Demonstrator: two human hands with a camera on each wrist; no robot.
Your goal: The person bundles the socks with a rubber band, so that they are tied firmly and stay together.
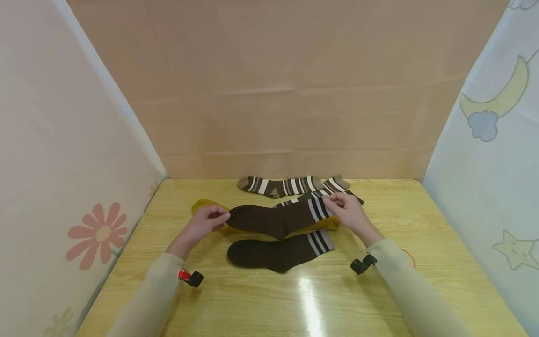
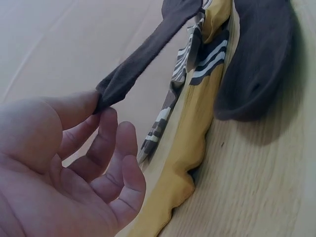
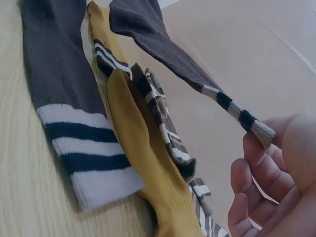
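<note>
Matt knit-cloth socks [image 1: 263, 220] and a smooth, glossy wood-grain table [image 1: 236, 304]

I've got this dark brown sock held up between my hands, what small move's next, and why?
I'd probably lower that dark brown, striped-cuff fabric sock onto the matching dark brown sock lying on the pale wooden table. Your left hand pinches the held one's toe, your right hand its cuff, and both socks point the same way, so they'd likely align.

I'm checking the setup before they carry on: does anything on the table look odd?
A thin orange-red arc beside the right sleeve looks odd: it lies apart from the socks, and I can't tell what it is.
</note>
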